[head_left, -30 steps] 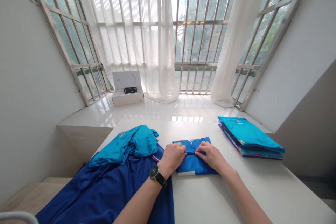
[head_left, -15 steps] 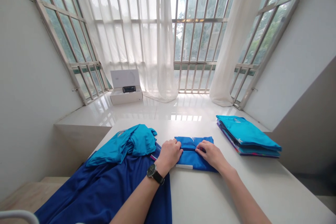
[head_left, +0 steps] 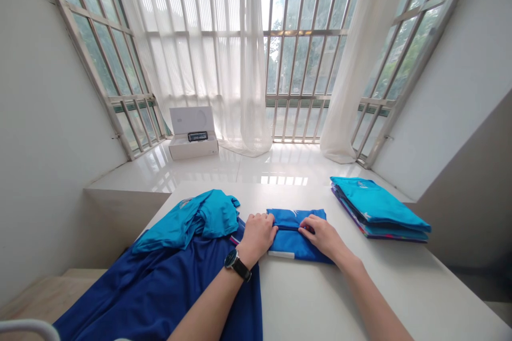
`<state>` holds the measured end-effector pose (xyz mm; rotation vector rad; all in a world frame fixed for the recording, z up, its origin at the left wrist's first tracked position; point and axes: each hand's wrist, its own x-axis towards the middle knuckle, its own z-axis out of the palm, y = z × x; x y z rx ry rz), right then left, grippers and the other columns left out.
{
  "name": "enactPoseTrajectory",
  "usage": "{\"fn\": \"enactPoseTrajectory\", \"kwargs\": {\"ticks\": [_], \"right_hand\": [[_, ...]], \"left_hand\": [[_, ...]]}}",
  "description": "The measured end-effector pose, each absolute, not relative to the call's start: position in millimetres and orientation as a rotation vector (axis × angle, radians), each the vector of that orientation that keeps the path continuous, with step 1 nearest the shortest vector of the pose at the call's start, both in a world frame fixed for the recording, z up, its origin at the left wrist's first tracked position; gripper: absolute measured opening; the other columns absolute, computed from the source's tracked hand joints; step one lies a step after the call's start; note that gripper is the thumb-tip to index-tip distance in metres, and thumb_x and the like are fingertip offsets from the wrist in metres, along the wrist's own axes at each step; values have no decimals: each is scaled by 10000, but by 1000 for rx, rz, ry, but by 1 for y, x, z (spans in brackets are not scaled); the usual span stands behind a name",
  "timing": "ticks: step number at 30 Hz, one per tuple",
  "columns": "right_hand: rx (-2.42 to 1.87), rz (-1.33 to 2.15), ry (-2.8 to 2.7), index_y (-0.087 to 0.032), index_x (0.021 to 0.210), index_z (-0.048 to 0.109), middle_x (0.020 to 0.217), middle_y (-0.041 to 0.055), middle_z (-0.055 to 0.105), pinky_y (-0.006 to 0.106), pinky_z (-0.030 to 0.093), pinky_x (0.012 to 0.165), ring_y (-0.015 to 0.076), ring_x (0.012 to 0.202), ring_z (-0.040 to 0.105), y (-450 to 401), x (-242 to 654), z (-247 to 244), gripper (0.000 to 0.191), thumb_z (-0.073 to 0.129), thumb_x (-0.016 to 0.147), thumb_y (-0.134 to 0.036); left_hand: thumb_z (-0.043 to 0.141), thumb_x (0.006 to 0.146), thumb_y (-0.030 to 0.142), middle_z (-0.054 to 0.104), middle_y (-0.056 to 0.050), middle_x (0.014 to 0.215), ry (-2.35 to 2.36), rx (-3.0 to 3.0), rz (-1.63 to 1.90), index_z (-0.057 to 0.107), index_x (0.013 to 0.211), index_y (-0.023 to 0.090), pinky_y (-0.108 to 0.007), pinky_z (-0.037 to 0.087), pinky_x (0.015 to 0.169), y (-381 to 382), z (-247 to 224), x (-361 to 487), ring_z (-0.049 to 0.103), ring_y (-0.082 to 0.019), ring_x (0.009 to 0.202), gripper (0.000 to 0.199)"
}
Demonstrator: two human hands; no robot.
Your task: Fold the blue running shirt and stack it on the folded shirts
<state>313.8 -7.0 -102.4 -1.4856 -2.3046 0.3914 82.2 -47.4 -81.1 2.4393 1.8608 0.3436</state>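
A blue garment (head_left: 286, 242), folded into a compact rectangle with white marks, lies on the white table in front of me. My left hand (head_left: 259, 235), with a black-strapped watch at its wrist, grips the left end of the garment's folded edge. Thumb and fingers of my right hand (head_left: 319, 233) pinch the same edge further right. Left of my hands lie a crumpled teal garment (head_left: 200, 218) and, partly under it, a large navy garment (head_left: 168, 282) hanging towards me.
On the right of the white table (head_left: 304, 301) sits a stack of folded garments (head_left: 378, 202), teal on top. An open white box (head_left: 194, 148) holding a black device stands on the window ledge. Sheer curtains (head_left: 224, 64) hang before the barred windows.
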Motion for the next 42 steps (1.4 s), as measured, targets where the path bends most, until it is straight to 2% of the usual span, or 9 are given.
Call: {"fn": "enactPoseTrajectory", "kwargs": {"ticks": [20, 29, 34, 42], "right_hand": [[-1419, 451, -2326, -227, 889, 666, 919, 55, 641, 332, 483, 754, 208, 805, 612, -8, 315, -102, 235, 479, 923, -365], [-1427, 441, -2337, -225, 907, 645, 927, 57, 635, 340, 483, 764, 210, 812, 611, -10, 313, -100, 255, 447, 938, -382], [-1443, 431, -2337, -225, 905, 637, 928, 59, 631, 344, 483, 771, 215, 828, 613, -10, 312, -100, 257, 443, 944, -388], [-1448, 437, -2325, -228, 911, 638, 934, 55, 634, 328, 468, 750, 214, 828, 613, -8, 314, -104, 241, 463, 944, -390]], "left_hand": [[482, 997, 289, 737, -90, 1007, 1939, 2346, 357, 637, 1076, 200, -354, 475, 850, -51, -72, 84, 689, -256, 960, 196], [441, 1010, 299, 744, -96, 967, 1969, 2344, 388, 639, 1082, 193, -362, 482, 832, -52, -70, 85, 700, -262, 925, 236], [487, 993, 333, 739, -98, 991, 1937, 2346, 376, 636, 1077, 198, -360, 487, 829, -51, -72, 84, 695, -269, 947, 218], [522, 966, 323, 737, -45, 964, 1800, 2225, 593, 628, 1085, 235, -302, 490, 764, -47, -85, 82, 701, -231, 896, 182]]}}
